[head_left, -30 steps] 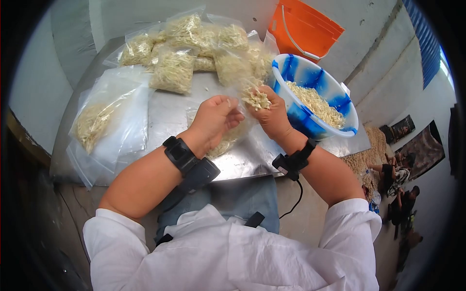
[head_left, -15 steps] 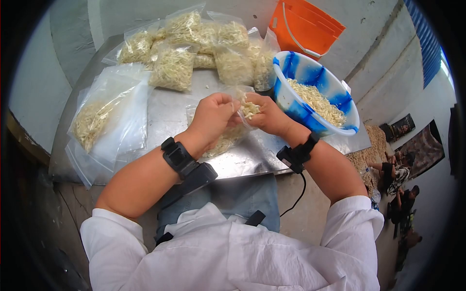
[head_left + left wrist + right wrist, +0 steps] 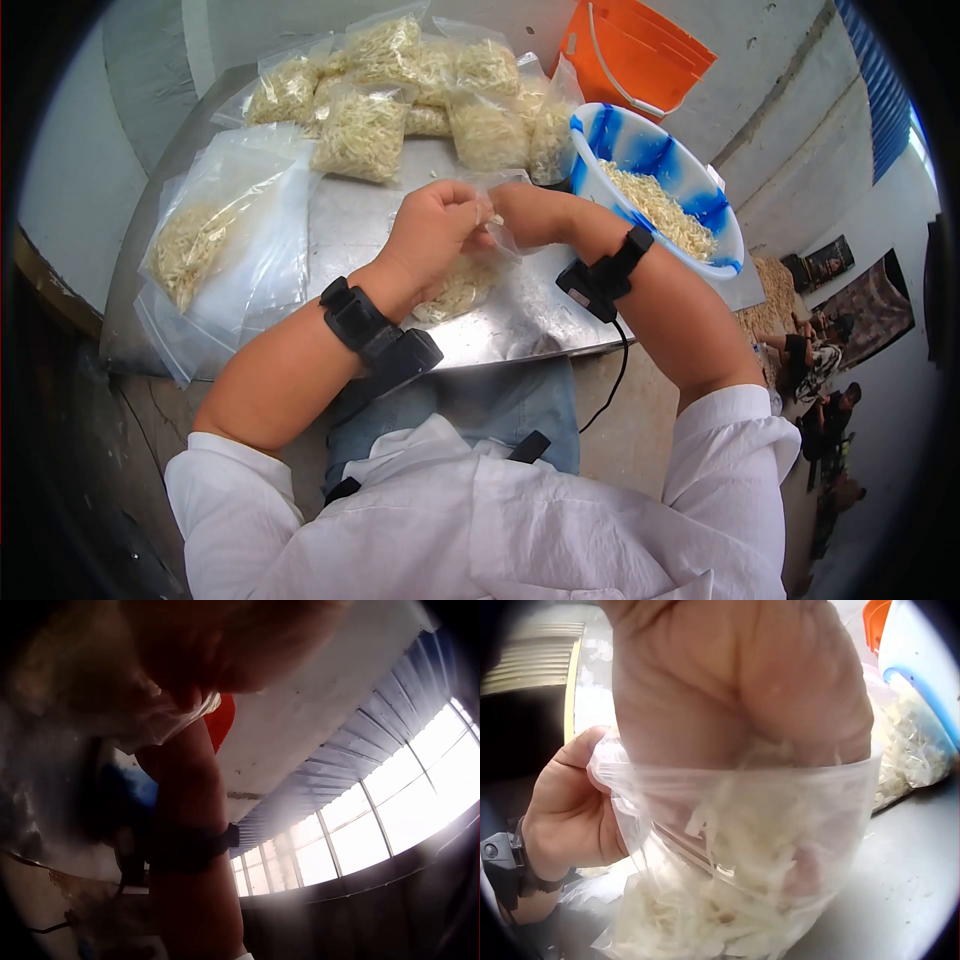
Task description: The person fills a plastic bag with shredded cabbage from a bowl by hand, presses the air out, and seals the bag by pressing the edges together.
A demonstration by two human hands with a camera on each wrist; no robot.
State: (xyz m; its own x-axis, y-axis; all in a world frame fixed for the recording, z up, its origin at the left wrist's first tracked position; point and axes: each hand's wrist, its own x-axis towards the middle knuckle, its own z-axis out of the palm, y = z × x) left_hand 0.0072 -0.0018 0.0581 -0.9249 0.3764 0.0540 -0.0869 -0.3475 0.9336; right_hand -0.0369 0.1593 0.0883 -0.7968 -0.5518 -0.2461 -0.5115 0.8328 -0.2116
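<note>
Where the head view looks down, left hand (image 3: 435,232) pinches the rim of the clear bag (image 3: 462,288) on the steel table (image 3: 350,225); right hand (image 3: 528,213) plunged inside. Left wrist: blurred (nothing legible). Right wrist: fingers (image 3: 810,712) bunched round pale shreds (image 3: 735,877). Step judged: filling; next calls for release, mouth wide.

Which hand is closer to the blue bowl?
Right. The right hand is inside the bag, beside the blue bowl; the left hand grips the bag's mouth, farther off.

1 blue-white bowl (image 3: 640,150), 1 orange bucket (image 3: 640,55), 1 open bag (image 3: 735,900), approx. 7 filled bags (image 3: 362,135); pile overlaps, exact no. unclear.
</note>
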